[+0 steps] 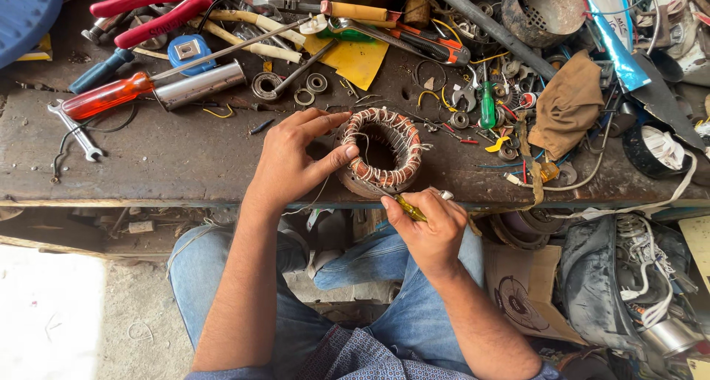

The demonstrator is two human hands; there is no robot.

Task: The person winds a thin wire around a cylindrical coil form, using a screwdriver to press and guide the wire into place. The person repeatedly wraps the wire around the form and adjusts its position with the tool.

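A ring-shaped motor stator [382, 156] with copper windings tied in white thread lies near the front edge of a dark workbench [170, 158]. My left hand [292, 158] holds its left side, thumb pressed against the outer winding. My right hand [427, 228] is closed around a small tool with a yellow handle [410, 208], whose tip points at the lower edge of the stator. Both forearms reach up from my lap, over blue jeans.
Tools crowd the back of the bench: a red-handled screwdriver [111, 95], red pliers [151, 6], a spanner [74, 130], a metal tube [200, 85], bearings [266, 84], a green screwdriver [487, 106], a brown rag [568, 102]. A cardboard piece [521, 287] and wiring lie lower right.
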